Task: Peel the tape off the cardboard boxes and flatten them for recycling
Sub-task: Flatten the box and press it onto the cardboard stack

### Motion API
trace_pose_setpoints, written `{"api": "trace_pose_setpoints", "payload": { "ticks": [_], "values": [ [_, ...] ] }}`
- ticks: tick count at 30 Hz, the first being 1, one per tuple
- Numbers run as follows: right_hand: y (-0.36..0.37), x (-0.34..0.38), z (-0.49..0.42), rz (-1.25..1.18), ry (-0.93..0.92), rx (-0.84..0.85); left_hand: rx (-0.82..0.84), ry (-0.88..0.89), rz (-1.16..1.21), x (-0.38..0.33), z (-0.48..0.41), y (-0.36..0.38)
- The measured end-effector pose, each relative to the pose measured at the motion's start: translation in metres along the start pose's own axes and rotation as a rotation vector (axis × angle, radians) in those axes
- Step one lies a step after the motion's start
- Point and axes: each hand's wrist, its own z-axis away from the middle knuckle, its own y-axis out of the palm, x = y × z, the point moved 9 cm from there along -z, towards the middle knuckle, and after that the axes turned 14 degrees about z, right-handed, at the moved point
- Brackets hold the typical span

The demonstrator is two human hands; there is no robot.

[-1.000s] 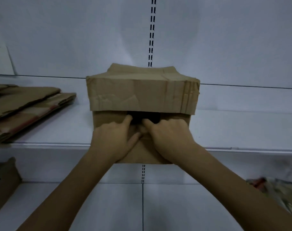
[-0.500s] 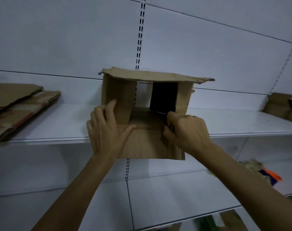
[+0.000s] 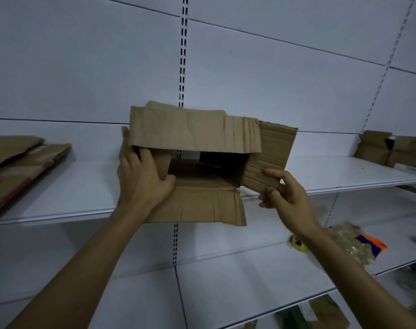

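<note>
- Gripping the left side of the cardboard box with the left hand, fingers curled.
- Pinching its right flap between thumb and fingers of the right hand.
- Resting at the front of the white shelf, open end toward the camera.

The open box sits midway along the shelf, one flap hanging over the front edge. Flattened cardboard lies left of it, more boxes far right. The left hand grips its left side, the right hand pinches its right flap
</note>
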Motion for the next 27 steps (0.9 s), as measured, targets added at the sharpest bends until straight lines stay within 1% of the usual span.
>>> {"api": "trace_pose_setpoints", "payload": {
  "ticks": [3,5,6,7,9,11,12,14,16,18,19,21,23,24,25,26,27],
  "values": [
    [0.001,-0.023,0.0,-0.011,0.112,-0.03,0.192,0.235,0.168,-0.021,0.016,0.007],
    [0.002,-0.035,-0.001,-0.021,0.188,-0.034,0.22,0.312,0.219,-0.031,0.024,-0.003],
    [0.003,-0.04,-0.002,-0.039,0.229,-0.027,0.233,0.328,0.206,-0.03,0.026,-0.005],
    [0.004,-0.045,-0.003,-0.065,0.272,-0.021,0.275,0.34,0.176,-0.032,0.029,-0.005],
    [0.003,-0.049,-0.004,-0.106,0.336,-0.02,0.415,0.335,0.077,-0.03,0.036,0.009],
    [0.001,-0.052,-0.005,-0.104,0.368,-0.027,0.558,0.338,-0.111,-0.032,0.044,0.029],
    [-0.001,-0.055,-0.004,-0.114,0.387,-0.046,0.59,0.342,-0.2,-0.033,0.045,0.036],
    [-0.008,-0.062,0.001,-0.185,0.438,-0.128,0.59,0.341,-0.295,-0.037,0.043,0.038],
    [-0.017,-0.072,0.011,-0.272,0.518,-0.255,0.583,0.319,-0.361,-0.032,0.037,0.03],
    [-0.034,-0.075,0.024,-0.236,0.534,-0.427,0.57,0.298,-0.382,-0.025,0.032,0.02],
    [-0.045,-0.071,0.03,-0.127,0.498,-0.517,0.563,0.31,-0.371,-0.023,0.034,0.015],
    [-0.058,-0.048,0.036,0.232,0.311,-0.62,0.555,0.349,-0.333,-0.023,0.041,0.01],
    [-0.051,-0.017,0.039,0.542,0.09,-0.634,0.534,0.396,-0.341,-0.025,0.052,0.01],
    [-0.044,-0.003,0.04,0.628,-0.017,-0.628,0.524,0.454,-0.38,-0.026,0.058,0.014],
    [-0.034,0.013,0.042,0.685,-0.137,-0.595,0.501,0.521,-0.409,-0.028,0.065,0.018],
    [-0.019,0.028,0.042,0.724,-0.252,-0.512,0.473,0.55,-0.442,-0.029,0.068,0.018],
    [-0.001,0.038,0.04,0.767,-0.335,-0.369,0.449,0.542,-0.468,-0.028,0.066,0.018]
  ]
}}
